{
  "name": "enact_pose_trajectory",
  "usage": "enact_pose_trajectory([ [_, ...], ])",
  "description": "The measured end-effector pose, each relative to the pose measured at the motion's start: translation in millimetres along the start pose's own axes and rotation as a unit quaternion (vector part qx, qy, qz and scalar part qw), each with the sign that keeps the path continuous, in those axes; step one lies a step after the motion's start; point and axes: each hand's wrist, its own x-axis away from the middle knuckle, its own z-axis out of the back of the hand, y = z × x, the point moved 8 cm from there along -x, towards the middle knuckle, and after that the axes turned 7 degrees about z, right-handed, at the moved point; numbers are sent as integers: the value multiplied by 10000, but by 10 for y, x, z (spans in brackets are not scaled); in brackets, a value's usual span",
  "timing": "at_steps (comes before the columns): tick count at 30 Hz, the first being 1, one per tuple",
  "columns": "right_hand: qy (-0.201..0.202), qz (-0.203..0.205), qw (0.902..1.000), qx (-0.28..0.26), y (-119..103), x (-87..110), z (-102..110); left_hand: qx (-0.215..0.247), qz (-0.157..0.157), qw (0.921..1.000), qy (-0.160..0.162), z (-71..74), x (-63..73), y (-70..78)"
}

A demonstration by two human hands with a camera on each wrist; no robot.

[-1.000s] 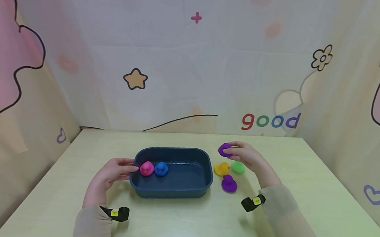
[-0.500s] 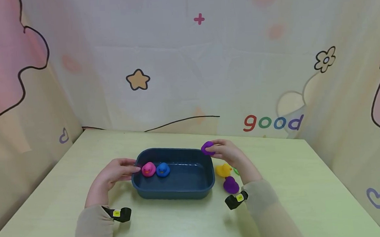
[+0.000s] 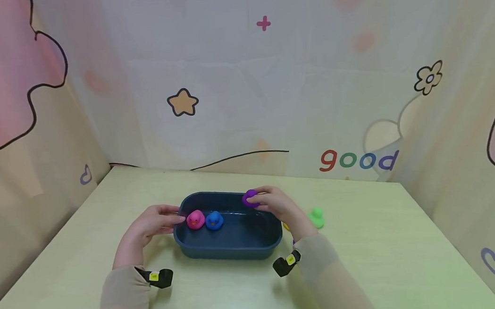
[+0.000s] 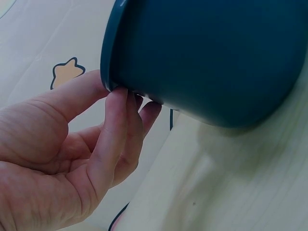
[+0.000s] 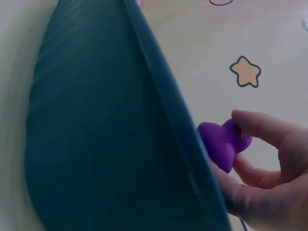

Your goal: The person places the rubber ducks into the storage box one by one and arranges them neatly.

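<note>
A dark blue rectangular tub (image 3: 232, 254) stands on the table. At its left end my left hand (image 3: 155, 221) grips the rim; the left wrist view shows the fingers of the left hand (image 4: 91, 139) around the rim and against the outer wall. Inside, on the left, a pink toy duck (image 3: 195, 219) and a blue toy duck (image 3: 214, 220) sit side by side. My right hand (image 3: 278, 204) pinches a purple toy duck (image 3: 250, 198) above the tub's back right part. In the right wrist view, the purple duck (image 5: 221, 142) appears between thumb and fingers, partly behind the tub wall.
Right of the tub lies a green toy duck (image 3: 317, 218). A yellow duck (image 3: 286, 226) and another purple one show only slivers behind the right forearm. A printed cloth (image 3: 236, 103) hangs behind the pale table (image 3: 222, 293).
My right hand has carried the purple duck leftward, from beside the tub to above it. The green duck is in view again as the forearm moved. My left hand keeps its grip.
</note>
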Motion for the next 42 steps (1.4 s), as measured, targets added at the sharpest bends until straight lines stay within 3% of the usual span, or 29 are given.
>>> enact_pose_trajectory([
  [4, -55, 17, 10000, 46, -10, -44, -124, -3, -13, 10000, -8, 8, -5, 20],
  [16, -85, -487, 9986, 196, 54, -124, -345, 18, -2, 10000, 73, 20, -39, 78],
  [33, 72, -790, 9935, 817, 239, -151, -488, 62, 25, 10000, 66, 16, -41, 25],
  [42, 87, -702, 9920, 1050, 294, -120, -519, 89, 51, 9999, 36, 21, -34, -7],
])
